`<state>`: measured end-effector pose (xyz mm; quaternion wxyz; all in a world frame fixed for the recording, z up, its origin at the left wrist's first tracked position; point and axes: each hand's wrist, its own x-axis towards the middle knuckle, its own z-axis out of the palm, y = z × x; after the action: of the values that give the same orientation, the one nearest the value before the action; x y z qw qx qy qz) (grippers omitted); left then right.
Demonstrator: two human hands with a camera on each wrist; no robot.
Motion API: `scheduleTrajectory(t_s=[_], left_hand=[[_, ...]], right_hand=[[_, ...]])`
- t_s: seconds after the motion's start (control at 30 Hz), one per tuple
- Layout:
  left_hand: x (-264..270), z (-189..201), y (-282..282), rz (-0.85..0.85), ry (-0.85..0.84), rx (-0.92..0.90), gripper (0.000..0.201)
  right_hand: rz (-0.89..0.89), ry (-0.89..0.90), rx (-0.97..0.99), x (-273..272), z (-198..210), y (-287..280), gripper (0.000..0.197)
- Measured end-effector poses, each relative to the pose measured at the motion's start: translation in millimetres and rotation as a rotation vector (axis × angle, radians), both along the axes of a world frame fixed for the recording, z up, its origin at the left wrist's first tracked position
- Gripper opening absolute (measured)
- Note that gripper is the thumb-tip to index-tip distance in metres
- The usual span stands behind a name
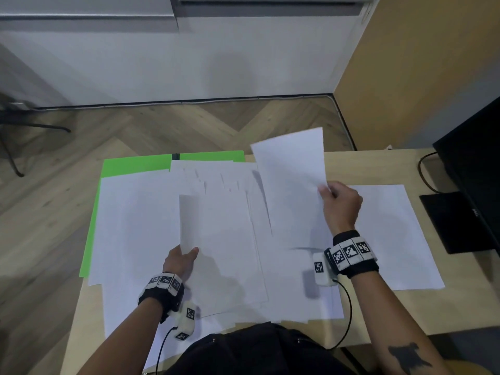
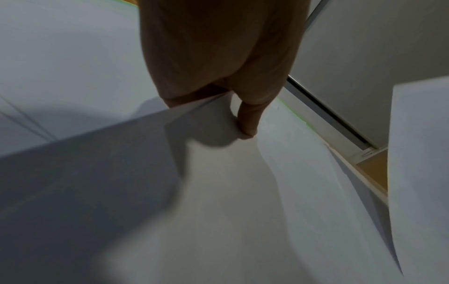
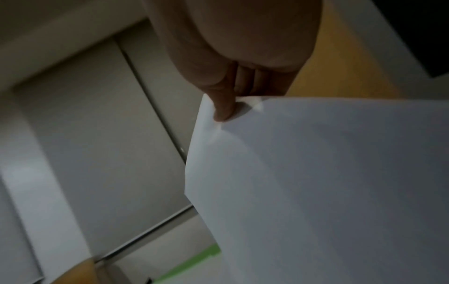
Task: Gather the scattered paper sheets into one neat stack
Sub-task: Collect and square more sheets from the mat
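Note:
White paper sheets (image 1: 140,226) lie spread and overlapping across the wooden table. My left hand (image 1: 184,257) pinches the near left edge of a small pile of sheets (image 1: 224,244), thumb on top, lifting that edge slightly; the left wrist view shows the thumb (image 2: 248,119) pressed on the pile (image 2: 218,192). My right hand (image 1: 334,197) holds one single sheet (image 1: 292,174) raised above the table at its right edge, tilted up over the spread. In the right wrist view the thumb (image 3: 224,107) pinches this sheet (image 3: 328,182) at its corner.
A green board (image 1: 135,165) lies under the papers at the far left. One more sheet (image 1: 400,239) lies flat on the table (image 1: 378,315) to the right. A black monitor (image 1: 476,169) with its base and cable stands at the right edge. Wooden floor lies beyond.

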<state>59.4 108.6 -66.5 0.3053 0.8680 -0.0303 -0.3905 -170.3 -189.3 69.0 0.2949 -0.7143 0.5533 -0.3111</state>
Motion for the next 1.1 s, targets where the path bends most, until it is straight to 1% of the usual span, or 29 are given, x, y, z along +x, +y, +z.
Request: scheduleTrajectory(t_s=[0.07, 0.1, 0.13, 0.17, 0.23, 0.3, 0.37, 0.43, 0.5, 0.53, 0.6, 0.63, 0.73, 0.77, 0.83, 0.87, 0.9, 0.93, 0.97, 1.0, 1.03, 1.1], left_hand=[[0, 1, 0, 0.005, 0.018, -0.008, 0.035], [1, 2, 0, 0.011, 0.028, -0.018, 0.037], [1, 1, 1, 0.019, 0.039, -0.028, 0.042], [3, 0, 2, 0.027, 0.051, -0.034, 0.047], [4, -2, 4, 0.030, 0.072, -0.045, 0.050], [3, 1, 4, 0.023, 0.079, -0.049, 0.048], [2, 5, 3, 0.009, 0.071, -0.043, 0.045], [3, 7, 3, 0.015, 0.073, -0.037, 0.042], [4, 4, 5, 0.024, 0.088, -0.050, 0.038], [6, 1, 6, 0.036, 0.095, -0.055, 0.036], [8, -4, 7, 0.058, 0.113, -0.072, 0.035], [10, -9, 9, 0.057, 0.124, -0.073, 0.034], [16, -28, 14, 0.064, 0.145, -0.090, 0.041], [16, -28, 14, 0.065, 0.150, -0.087, 0.042], [13, -18, 11, 0.062, 0.151, -0.089, 0.040], [13, -18, 11, 0.060, 0.149, -0.083, 0.041], [10, -8, 9, 0.058, 0.144, -0.081, 0.044], [10, -7, 8, 0.063, 0.138, -0.082, 0.048], [8, 0, 6, 0.069, 0.134, -0.083, 0.051], [7, 2, 5, 0.075, 0.133, -0.083, 0.051], [6, 4, 4, 0.075, 0.131, -0.081, 0.049], [6, 6, 3, 0.089, 0.130, -0.081, 0.045]], right_hand=[[0.105, -0.122, 0.012, 14, 21, 10, 0.025], [0.151, -0.173, 0.036, 20, 30, 17, 0.018], [0.194, -0.226, 0.069, 27, 38, 24, 0.011], [0.228, -0.278, 0.104, 33, 43, 32, 0.009], [0.272, -0.383, 0.160, 42, 52, 44, 0.009], [0.310, -0.479, 0.218, 48, 62, 52, 0.008], [0.317, -0.541, 0.280, 53, 67, 56, 0.015], [0.284, -0.556, 0.343, 55, 64, 57, 0.023], [0.243, -0.519, 0.404, 57, 50, 56, 0.027], [0.215, -0.482, 0.428, 57, 40, 56, 0.024], [0.152, -0.394, 0.480, 57, 14, 54, 0.013], [0.119, -0.346, 0.509, 58, 2, 54, 0.013], [0.069, -0.196, 0.574, 56, -34, 59, 0.028], [0.060, -0.151, 0.593, 56, -45, 62, 0.033], [0.042, -0.069, 0.644, 56, -68, 65, 0.035], [0.035, -0.031, 0.677, 56, -79, 66, 0.034], [0.021, 0.005, 0.707, 57, -87, 66, 0.030], [0.010, 0.034, 0.742, 58, -93, 66, 0.023], [0.001, 0.054, 0.782, 59, -98, 66, 0.012], [-0.003, 0.074, 0.812, 60, -104, 67, 0.013], [-0.007, 0.096, 0.830, 62, -110, 67, 0.025], [-0.021, 0.127, 0.826, 68, -118, 69, 0.033]])
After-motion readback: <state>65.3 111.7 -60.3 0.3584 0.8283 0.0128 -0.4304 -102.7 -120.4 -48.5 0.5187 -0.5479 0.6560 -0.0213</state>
